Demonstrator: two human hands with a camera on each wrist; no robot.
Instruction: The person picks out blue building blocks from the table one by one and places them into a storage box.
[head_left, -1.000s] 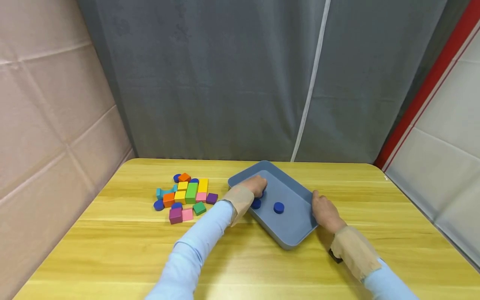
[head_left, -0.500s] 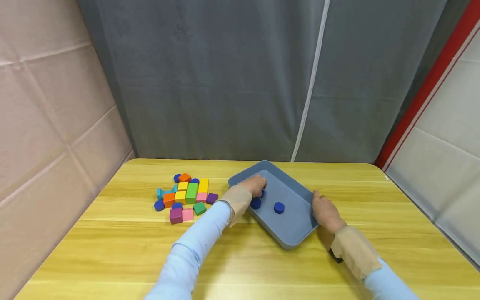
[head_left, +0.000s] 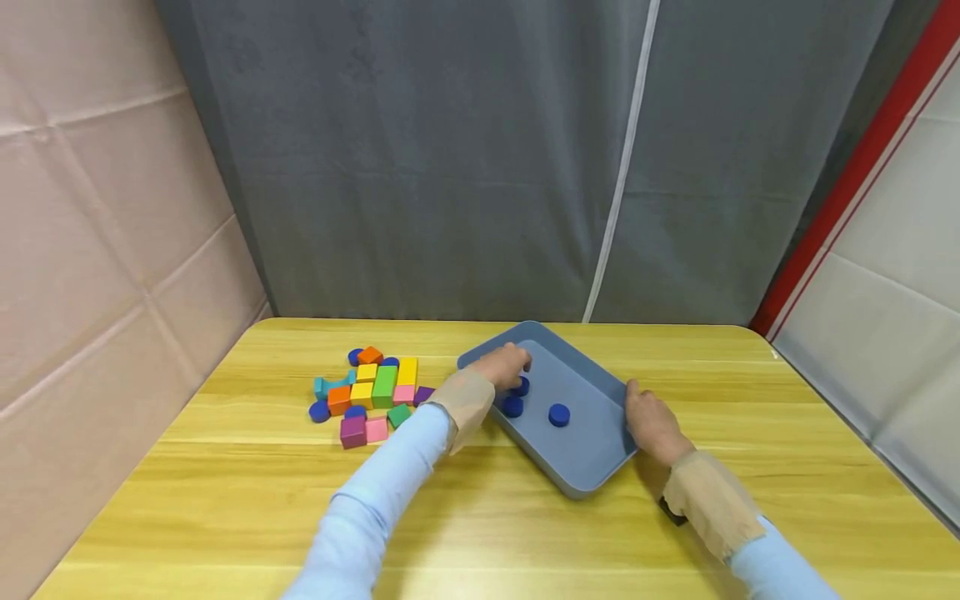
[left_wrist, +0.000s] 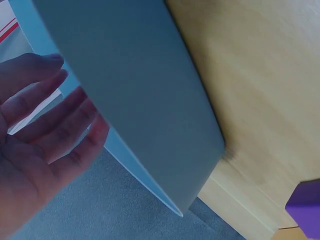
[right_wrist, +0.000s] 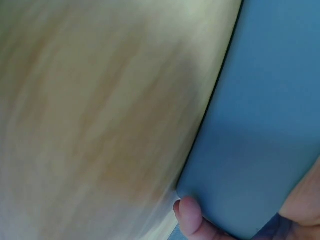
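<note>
A grey-blue rectangular tray (head_left: 581, 457) lies turned at an angle on the table. Inside are three round blue blocks: one near the middle (head_left: 558, 415), one by the left wall (head_left: 512, 407), and one just beside my left fingers (head_left: 521, 387). Over the tray's left rim hovers my left hand (head_left: 504, 365); the left wrist view shows its loosely bent fingers (left_wrist: 75, 155) with nothing seen between them, partly behind the tray wall (left_wrist: 130, 100). My right hand (head_left: 654, 423) grips the tray's right end, a fingertip (right_wrist: 190, 212) bent round its lower corner.
Left of the tray lies a group of coloured blocks, among them a green block (head_left: 385, 387), a turquoise arch-shaped block (head_left: 334, 385), a magenta cube (head_left: 353, 432) and several round blue blocks. A purple block (left_wrist: 306, 207) sits close to the tray. A grey curtain (head_left: 450, 167) hangs behind the table.
My left hand has drawn back slightly to the left and its fingers have loosened, leaving a round blue block in the tray more visible. The right hand and tray have stayed put.
</note>
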